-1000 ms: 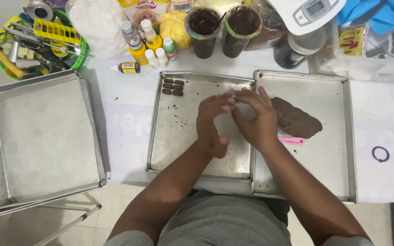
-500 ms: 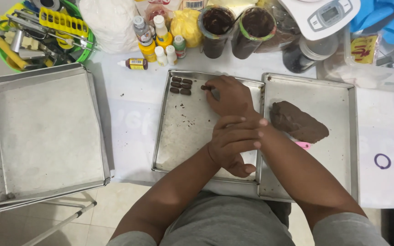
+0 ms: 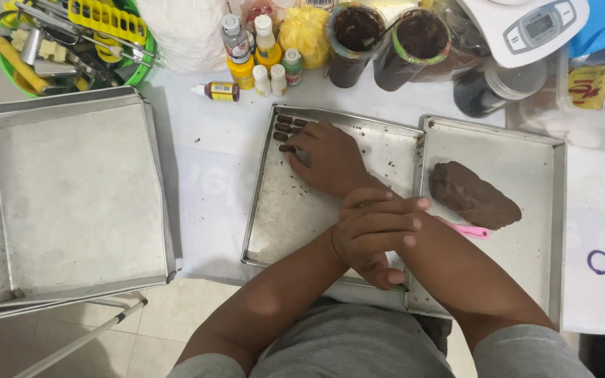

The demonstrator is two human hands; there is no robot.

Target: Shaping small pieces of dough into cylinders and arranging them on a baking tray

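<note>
My arms are crossed over two metal trays. My right hand (image 3: 325,157) reaches to the far left corner of the middle tray (image 3: 274,217) and its fingertips pinch a small brown dough piece (image 3: 287,148). That piece sits just below a short row of similar dough pieces (image 3: 285,124). My left hand (image 3: 376,234) lies across my right forearm with its fingers stretched out and nothing in it. A big brown dough lump (image 3: 474,196) rests on the right tray (image 3: 540,238), with a pink tool (image 3: 472,231) beside it.
A larger tray (image 3: 71,196) stands on a frame at the left. Along the back are small colouring bottles (image 3: 253,52), two cups of brown mix (image 3: 386,45), a kitchen scale (image 3: 526,24) and a green basket of tools (image 3: 71,35). A purple ring (image 3: 600,261) lies at the right.
My right hand has gone from working the dough with the left to reaching far left with a small piece. My left hand has settled on the right forearm.
</note>
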